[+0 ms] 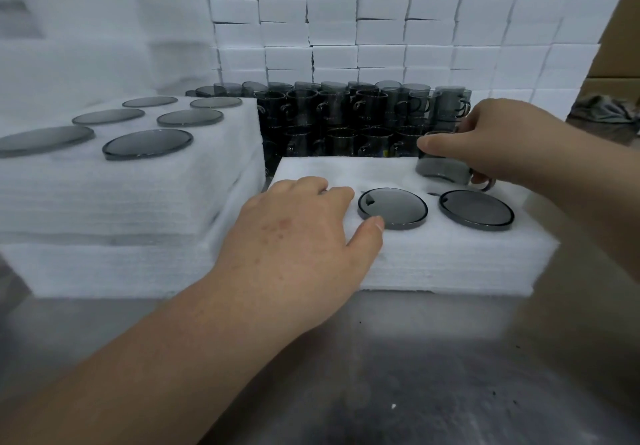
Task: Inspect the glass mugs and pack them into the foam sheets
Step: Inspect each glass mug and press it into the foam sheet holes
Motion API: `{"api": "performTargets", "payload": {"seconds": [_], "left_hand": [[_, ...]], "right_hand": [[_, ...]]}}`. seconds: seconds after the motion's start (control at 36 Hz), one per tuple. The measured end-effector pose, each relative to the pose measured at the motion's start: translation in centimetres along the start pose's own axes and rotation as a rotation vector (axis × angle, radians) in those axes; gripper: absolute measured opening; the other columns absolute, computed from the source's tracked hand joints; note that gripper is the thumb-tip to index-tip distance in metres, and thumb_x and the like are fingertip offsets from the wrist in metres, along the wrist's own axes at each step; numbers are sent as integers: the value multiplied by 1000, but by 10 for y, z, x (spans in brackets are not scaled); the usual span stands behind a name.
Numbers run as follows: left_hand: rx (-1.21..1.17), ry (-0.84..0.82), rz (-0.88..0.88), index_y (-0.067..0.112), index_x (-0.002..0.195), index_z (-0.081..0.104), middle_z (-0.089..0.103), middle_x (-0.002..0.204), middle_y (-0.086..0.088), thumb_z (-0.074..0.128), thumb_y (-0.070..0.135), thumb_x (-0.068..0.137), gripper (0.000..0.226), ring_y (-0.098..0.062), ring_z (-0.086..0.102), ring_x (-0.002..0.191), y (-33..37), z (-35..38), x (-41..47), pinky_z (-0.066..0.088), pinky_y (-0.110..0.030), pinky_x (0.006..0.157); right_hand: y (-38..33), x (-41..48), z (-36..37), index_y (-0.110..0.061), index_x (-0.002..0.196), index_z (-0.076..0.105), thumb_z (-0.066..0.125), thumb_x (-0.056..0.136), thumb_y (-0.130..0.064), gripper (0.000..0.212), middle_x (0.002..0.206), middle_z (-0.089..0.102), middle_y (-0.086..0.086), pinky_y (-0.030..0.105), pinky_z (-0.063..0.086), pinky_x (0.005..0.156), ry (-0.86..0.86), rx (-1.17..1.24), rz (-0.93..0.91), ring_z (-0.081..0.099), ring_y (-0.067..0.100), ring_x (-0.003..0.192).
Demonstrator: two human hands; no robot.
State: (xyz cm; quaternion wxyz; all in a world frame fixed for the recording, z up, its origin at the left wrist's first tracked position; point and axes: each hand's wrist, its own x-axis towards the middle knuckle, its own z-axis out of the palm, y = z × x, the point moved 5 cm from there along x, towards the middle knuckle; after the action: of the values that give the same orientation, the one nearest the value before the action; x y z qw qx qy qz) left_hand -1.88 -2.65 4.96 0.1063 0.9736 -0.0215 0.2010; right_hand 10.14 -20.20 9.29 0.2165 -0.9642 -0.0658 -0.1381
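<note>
the left hand (301, 237) lies flat with relaxed fingers on the foam sheet (433, 264), its thumb tip touching the rim of a seated mug (392, 207). the right hand (491, 140) grips a smoky glass mug (441, 167) from above, fingers curled round its wall, over the back right pocket of the same sheet; the mug's lower part looks partly sunk in, its handle sticking out to the right. a second seated mug (476, 209) sits just in front of it.

to do this step well, i would keep the left palm pressing the foam down so it cannot lift, line the handle up with its slot, and push the mug straight down rather than tilted.

behind the sheet stand the loose mugs (346, 115); to the left a filled foam stack (138, 195); beyond, white foam blocks (346, 29). everything rests on a metal surface (381, 375). no brand, label or writing can be read.
</note>
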Motion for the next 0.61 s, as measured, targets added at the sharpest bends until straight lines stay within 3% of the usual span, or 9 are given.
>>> {"api": "performTargets", "payload": {"seconds": [0.08,0.14,0.25,0.33,0.42,0.47,0.5,0.56,0.61], "left_hand": [[-8,-18,-1,37,136,38,35,142,15,14,61,73,71,-6,25,127,0,0,0,20,-26,100],[-4,-18,1,37,134,40,37,140,15,14,61,73,71,-6,27,125,0,-1,0,21,-26,99],[5,-15,-3,36,129,45,42,134,14,12,63,76,68,-7,30,121,1,0,0,23,-26,96],[20,-7,1,37,129,44,42,134,15,8,66,80,67,-7,31,121,0,0,0,24,-26,96],[17,-9,-1,35,126,46,44,131,14,9,65,81,66,-7,32,120,-1,1,-1,25,-26,96],[5,-13,-3,34,126,47,44,131,13,11,64,80,66,-8,33,120,0,1,-1,25,-27,96],[7,-10,0,33,125,48,45,131,13,10,63,80,66,-8,34,120,0,1,0,25,-26,95],[13,-7,0,33,126,48,44,132,13,9,64,80,67,-8,33,121,-1,2,0,25,-27,96],[10,-7,-5,34,127,46,43,133,13,9,64,81,66,-8,32,121,-1,2,0,25,-27,97]], "right_hand": [[-5,-3,0,-20,58,54,61,69,-59,41,42,56,-3,24,29,47,-29,-28,-46,53,15,55],[-5,-4,0,-20,70,53,61,70,-61,41,60,55,-3,25,31,50,-61,-56,-53,50,11,60],[-4,-4,2,-25,96,54,53,74,-65,46,77,48,-5,31,34,68,-135,-88,-31,47,17,75],[-9,-6,-4,-17,97,60,40,82,-66,55,71,53,-4,31,33,66,-84,-90,-36,47,14,71],[-13,-8,-11,-6,109,62,34,91,-57,60,83,61,10,32,36,66,13,-10,-79,50,19,71],[-15,-12,-8,-13,120,58,32,93,-54,56,93,63,6,32,38,76,-12,117,-98,54,23,83],[-16,-13,-4,-21,127,54,30,92,-56,54,109,61,0,32,36,86,-61,144,-113,54,21,100],[-19,-16,8,-32,141,36,25,87,-64,63,144,37,-16,27,19,108,-199,141,-165,31,9,133],[-20,-20,21,-34,146,21,18,75,-71,80,148,14,-25,24,3,111,-346,139,-198,9,-6,133]]}}
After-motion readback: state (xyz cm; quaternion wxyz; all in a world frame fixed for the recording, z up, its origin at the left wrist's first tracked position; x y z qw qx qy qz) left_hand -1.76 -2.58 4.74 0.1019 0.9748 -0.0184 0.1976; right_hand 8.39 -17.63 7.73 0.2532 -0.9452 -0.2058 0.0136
